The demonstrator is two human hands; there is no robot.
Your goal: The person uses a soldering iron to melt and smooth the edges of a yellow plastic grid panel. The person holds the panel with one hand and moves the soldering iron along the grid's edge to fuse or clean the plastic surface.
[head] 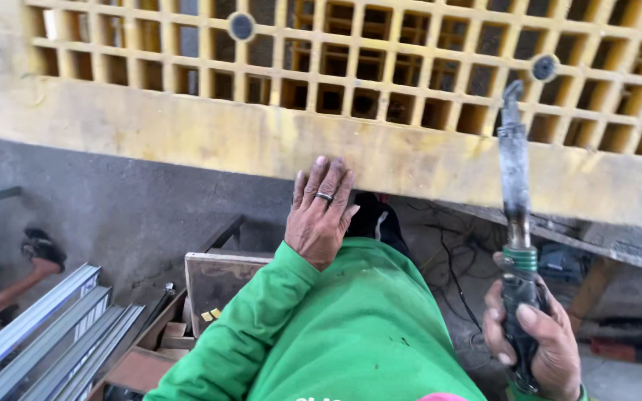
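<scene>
fingers of the left hand (321, 215) are lying flat on the yellow grating frame (187, 130); the right hand (536, 341) is gripping a welding holder (516, 186), needing steady aim.

Yellow lattice panel (380, 67); green sleeve (261, 319); green-banded black tool (518, 245).

- Your left hand (321, 215) lies flat, palm down, fingers together and pointing to about 12 o'clock, thumb tucked at its 3 o'clock side.
- A ring sits on one finger of that hand.
- Your left arm, in a green sleeve, bends at the elbow and runs back toward 7 o'clock.
- Your right hand (535, 343) is at 4 o'clock of the left, fist closed, thumb laid across the front, knuckles outward.
</scene>
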